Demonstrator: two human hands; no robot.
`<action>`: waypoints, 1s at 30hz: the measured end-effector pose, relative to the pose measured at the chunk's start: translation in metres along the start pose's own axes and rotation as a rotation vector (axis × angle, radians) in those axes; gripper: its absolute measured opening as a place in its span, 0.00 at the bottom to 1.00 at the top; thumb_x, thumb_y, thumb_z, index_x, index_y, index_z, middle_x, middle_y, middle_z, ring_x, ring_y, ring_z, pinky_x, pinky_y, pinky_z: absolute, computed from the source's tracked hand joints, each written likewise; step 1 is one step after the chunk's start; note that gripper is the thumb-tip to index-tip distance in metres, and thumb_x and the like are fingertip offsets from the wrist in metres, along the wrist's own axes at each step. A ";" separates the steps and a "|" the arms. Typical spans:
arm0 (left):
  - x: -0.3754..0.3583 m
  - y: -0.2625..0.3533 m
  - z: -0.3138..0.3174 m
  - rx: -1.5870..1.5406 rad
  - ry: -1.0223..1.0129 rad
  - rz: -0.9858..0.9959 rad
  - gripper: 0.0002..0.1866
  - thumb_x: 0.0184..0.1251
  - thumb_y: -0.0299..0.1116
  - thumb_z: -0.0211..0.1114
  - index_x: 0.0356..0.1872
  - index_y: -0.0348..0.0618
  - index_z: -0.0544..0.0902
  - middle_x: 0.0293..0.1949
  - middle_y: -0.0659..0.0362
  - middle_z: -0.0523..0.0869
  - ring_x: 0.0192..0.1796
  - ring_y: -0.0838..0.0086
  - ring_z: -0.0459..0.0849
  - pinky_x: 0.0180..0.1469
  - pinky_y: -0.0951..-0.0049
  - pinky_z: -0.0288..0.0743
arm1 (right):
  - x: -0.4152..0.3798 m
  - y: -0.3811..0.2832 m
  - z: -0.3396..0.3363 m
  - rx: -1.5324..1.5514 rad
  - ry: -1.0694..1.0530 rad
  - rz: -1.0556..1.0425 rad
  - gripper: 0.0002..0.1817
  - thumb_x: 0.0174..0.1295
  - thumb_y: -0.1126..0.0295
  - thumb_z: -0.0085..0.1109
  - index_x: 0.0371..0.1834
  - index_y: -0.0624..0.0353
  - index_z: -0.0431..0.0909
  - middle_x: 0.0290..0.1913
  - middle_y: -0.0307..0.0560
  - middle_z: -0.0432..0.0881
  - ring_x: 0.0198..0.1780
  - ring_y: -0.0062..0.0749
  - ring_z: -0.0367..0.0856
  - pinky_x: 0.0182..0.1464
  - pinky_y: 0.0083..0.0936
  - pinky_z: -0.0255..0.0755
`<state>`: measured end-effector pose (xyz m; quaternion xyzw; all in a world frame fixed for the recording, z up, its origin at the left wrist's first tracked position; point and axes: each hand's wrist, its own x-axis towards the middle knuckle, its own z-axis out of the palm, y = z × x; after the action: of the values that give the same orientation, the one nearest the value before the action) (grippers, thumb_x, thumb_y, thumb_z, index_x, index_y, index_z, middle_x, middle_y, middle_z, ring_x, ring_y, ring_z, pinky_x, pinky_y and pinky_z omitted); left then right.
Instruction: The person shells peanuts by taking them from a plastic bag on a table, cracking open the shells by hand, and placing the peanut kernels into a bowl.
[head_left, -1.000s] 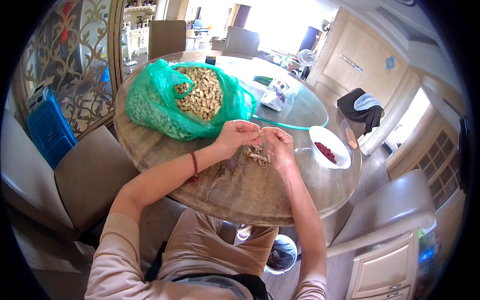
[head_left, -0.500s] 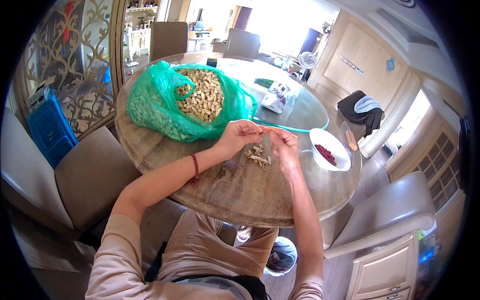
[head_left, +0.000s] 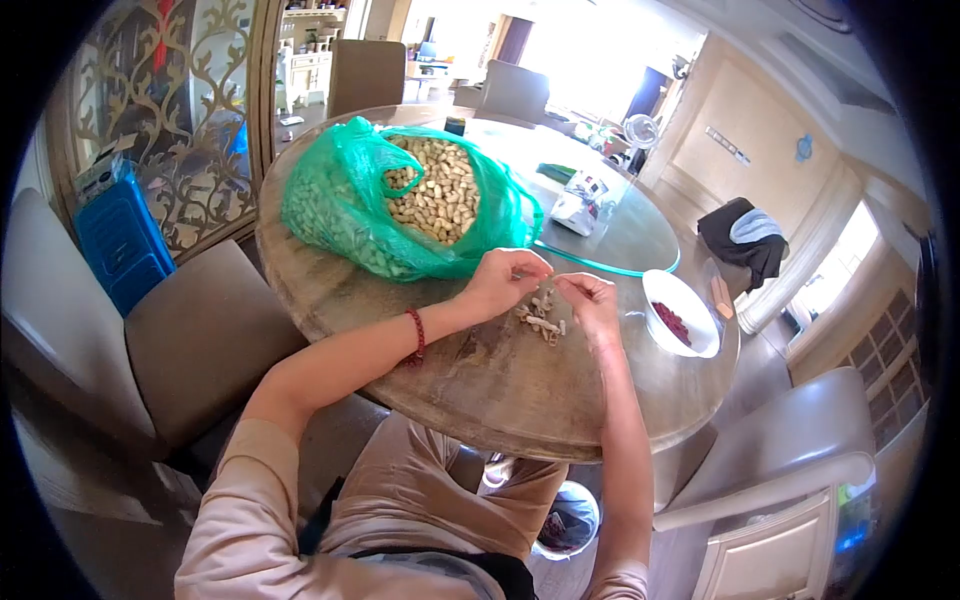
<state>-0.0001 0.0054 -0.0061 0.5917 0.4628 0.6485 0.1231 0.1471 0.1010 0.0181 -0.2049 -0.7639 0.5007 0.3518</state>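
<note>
My left hand point(head_left: 505, 282) is closed in a pinch above the table, its fingertips close to those of my right hand point(head_left: 592, 305). The right fingers are pinched too. Whatever is between the fingertips of either hand is too small to make out. Just below them lies a small heap of broken peanut shells point(head_left: 541, 328). Behind my left hand stands a green plastic bag point(head_left: 345, 215), its mouth open on many unshelled peanuts point(head_left: 440, 190). To the right of my right hand is a white bowl point(head_left: 706, 338) with dark red shelled peanuts point(head_left: 672, 322) in it.
The round table point(head_left: 480, 395) has a glass top part. A silver-white pouch point(head_left: 580, 205) stands farther back. A wooden-handled knife point(head_left: 721, 295) lies by the right edge. Chairs point(head_left: 205, 335) surround the table, and a lined bin point(head_left: 567, 522) is on the floor below.
The fingertips of my two hands, together before, have moved slightly apart. The whole view has shifted, so the table and bag appear farther right.
</note>
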 end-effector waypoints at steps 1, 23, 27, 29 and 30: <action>0.000 0.005 -0.002 0.006 0.006 -0.002 0.11 0.53 0.16 0.61 0.38 0.35 0.81 0.37 0.60 0.83 0.39 0.80 0.80 0.40 0.80 0.76 | 0.000 0.000 0.000 -0.005 0.012 -0.004 0.05 0.55 0.75 0.59 0.32 0.64 0.82 0.27 0.34 0.81 0.28 0.12 0.73 0.32 0.12 0.66; 0.020 0.009 -0.116 1.359 0.261 -0.279 0.02 0.44 0.30 0.68 0.22 0.48 0.83 0.27 0.58 0.83 0.37 0.65 0.81 0.42 0.60 0.65 | 0.000 0.006 0.001 -0.537 0.185 -0.254 0.10 0.48 0.65 0.62 0.22 0.63 0.80 0.11 0.43 0.70 0.15 0.20 0.64 0.20 0.23 0.60; 0.020 0.008 -0.116 1.419 0.313 -0.184 0.02 0.45 0.32 0.68 0.22 0.51 0.83 0.27 0.59 0.82 0.37 0.64 0.80 0.42 0.59 0.63 | -0.002 0.002 0.002 -0.496 0.193 -0.235 0.10 0.48 0.66 0.63 0.23 0.63 0.81 0.11 0.43 0.70 0.15 0.20 0.63 0.20 0.23 0.61; 0.021 0.012 -0.117 1.399 0.342 -0.174 0.02 0.45 0.31 0.67 0.23 0.51 0.83 0.27 0.58 0.82 0.37 0.64 0.80 0.43 0.58 0.63 | 0.001 0.007 0.001 -0.467 0.224 -0.250 0.10 0.49 0.66 0.63 0.24 0.62 0.81 0.11 0.43 0.69 0.15 0.19 0.63 0.21 0.22 0.61; 0.021 0.015 -0.117 1.381 0.366 -0.170 0.02 0.45 0.31 0.67 0.23 0.51 0.83 0.28 0.58 0.83 0.38 0.64 0.80 0.43 0.58 0.63 | 0.001 0.006 0.000 -0.467 0.228 -0.251 0.10 0.49 0.66 0.63 0.24 0.62 0.81 0.11 0.43 0.69 0.15 0.19 0.63 0.21 0.22 0.61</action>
<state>-0.1029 -0.0416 0.0338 0.3781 0.8250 0.2849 -0.3087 0.1461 0.1041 0.0130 -0.2393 -0.8335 0.2376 0.4377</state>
